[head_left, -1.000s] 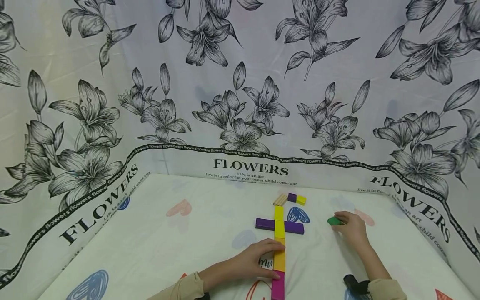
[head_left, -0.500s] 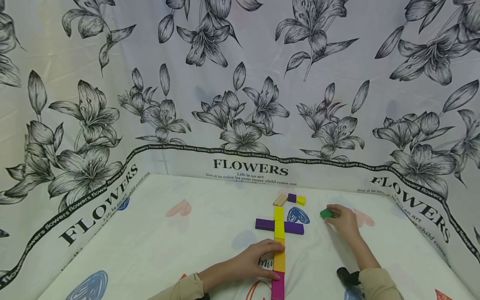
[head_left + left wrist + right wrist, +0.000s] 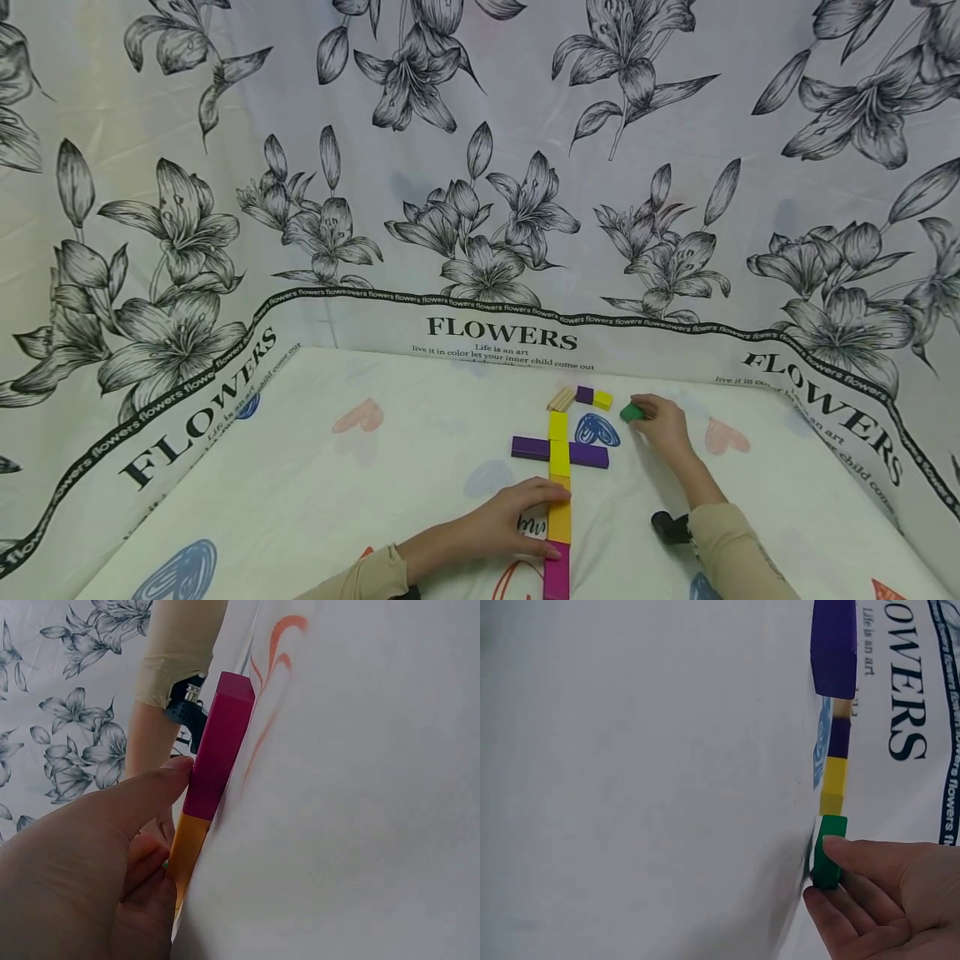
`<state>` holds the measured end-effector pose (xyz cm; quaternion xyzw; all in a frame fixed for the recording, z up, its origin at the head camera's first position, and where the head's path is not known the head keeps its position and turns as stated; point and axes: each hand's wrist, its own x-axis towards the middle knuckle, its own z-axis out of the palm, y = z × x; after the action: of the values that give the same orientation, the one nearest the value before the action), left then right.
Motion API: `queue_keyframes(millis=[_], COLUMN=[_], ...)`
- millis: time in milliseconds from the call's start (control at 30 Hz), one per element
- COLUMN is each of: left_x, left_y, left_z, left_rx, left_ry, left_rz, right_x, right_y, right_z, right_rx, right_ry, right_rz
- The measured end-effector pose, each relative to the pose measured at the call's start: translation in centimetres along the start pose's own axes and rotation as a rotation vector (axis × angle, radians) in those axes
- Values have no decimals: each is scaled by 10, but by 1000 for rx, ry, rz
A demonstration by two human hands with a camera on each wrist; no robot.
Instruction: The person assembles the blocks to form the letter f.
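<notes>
My right hand (image 3: 662, 427) pinches a small green block (image 3: 632, 412) between thumb and fingers, low over the cloth at the right. In the right wrist view the green block (image 3: 830, 851) is in line with a yellow block (image 3: 832, 784). My left hand (image 3: 502, 523) rests along a row of blocks, its fingertips on the orange block (image 3: 559, 518) and its thumb on the magenta block (image 3: 557, 573). Beyond these, two yellow blocks (image 3: 559, 458) continue the row. A purple block (image 3: 530, 448) juts out to the left, and another purple block (image 3: 589, 455) to the right.
Pale wooden pieces (image 3: 561, 399) lie at the row's far end, with a small purple block (image 3: 584, 395) and a yellow block (image 3: 602, 400) to their right. A white cloth with printed hearts (image 3: 360, 416) covers the table; a flower-printed curtain (image 3: 480, 208) stands behind.
My right hand has carried the green block left and away from me, closer to the small yellow block at the back. The left hand and the row of blocks have stayed put.
</notes>
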<state>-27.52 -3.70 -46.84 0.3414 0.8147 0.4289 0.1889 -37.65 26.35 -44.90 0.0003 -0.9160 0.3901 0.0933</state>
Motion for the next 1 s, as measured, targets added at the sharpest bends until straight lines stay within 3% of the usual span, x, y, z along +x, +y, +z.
queue_keyframes(millis=[500, 1000], left_x=[0, -1], left_y=[0, 0], left_z=[0, -1], left_rx=[18, -15], left_ry=[-4, -10], left_rz=[26, 5], right_x=[12, 13], right_y=[-8, -13], right_z=[12, 14], right_rx=[-43, -80], right_ry=[-29, -39], right_rz=[29, 33])
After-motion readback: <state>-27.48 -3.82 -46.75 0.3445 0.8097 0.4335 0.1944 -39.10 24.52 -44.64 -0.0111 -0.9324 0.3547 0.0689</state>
